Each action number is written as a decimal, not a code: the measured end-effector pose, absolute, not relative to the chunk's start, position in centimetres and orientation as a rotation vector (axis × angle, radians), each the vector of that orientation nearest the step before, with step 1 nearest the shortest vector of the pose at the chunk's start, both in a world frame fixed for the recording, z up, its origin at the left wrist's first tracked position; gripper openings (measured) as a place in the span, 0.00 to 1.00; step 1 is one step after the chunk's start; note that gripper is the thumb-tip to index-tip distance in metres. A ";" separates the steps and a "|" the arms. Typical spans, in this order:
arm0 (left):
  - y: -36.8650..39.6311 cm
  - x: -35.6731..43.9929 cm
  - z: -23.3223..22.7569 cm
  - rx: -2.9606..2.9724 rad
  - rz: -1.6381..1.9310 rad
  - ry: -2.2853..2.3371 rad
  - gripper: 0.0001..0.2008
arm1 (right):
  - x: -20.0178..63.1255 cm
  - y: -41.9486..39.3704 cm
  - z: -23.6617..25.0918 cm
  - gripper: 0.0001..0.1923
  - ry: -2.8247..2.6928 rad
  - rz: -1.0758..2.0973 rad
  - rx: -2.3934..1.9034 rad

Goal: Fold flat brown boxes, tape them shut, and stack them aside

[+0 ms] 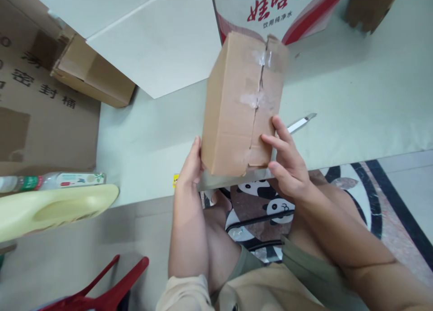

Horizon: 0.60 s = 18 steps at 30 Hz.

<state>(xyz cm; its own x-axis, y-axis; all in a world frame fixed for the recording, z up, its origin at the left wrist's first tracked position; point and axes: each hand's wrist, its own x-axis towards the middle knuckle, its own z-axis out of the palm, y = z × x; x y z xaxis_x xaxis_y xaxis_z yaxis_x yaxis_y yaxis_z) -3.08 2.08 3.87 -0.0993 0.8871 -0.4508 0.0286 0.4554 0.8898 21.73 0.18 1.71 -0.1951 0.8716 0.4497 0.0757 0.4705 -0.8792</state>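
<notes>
A brown cardboard box (237, 108) is tilted up over the table between my two hands. Its taped seam faces me, with a split running down it and wrinkled clear tape across. My left hand (191, 164) grips the lower left side, its fingers mostly hidden behind the carton. On the right edge rest the fingertips of my right hand (287, 162), steadying the box from that side with the fingers slightly apart. A utility knife (299, 122) with a white handle lies on the table just beyond my right hand, partly covered by it.
A white carton with red lettering (277, 13) and a large white box (152, 45) stand behind. At left are a smaller cardboard box (94, 72), a big printed carton (50, 126), a plastic bottle (50, 181) and a pale yellow plastic object (67, 207). A small yellow item (175, 180) lies near the table edge.
</notes>
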 end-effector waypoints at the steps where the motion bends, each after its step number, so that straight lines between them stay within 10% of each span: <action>1: 1.9 -3.0 3.9 0.808 0.843 1.508 0.29 | 21.7 0.2 1.7 0.25 -1.599 0.910 -0.855; 13: 1.3 -2.6 5.2 1.017 0.310 1.399 0.15 | 21.7 0.8 1.5 0.19 -1.434 0.884 -0.929; 18: 2.1 -3.4 3.8 1.258 0.932 1.700 0.18 | 21.7 0.8 1.7 0.20 -1.448 0.945 -0.906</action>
<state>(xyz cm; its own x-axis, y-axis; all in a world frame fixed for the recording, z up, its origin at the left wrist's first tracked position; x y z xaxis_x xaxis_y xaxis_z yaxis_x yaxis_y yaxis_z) -3.42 2.08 3.83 -0.1782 0.9682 -0.1758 0.3726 0.2318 0.8986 21.71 0.81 1.68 -0.0770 0.9216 0.3805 0.0230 0.3831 -0.9234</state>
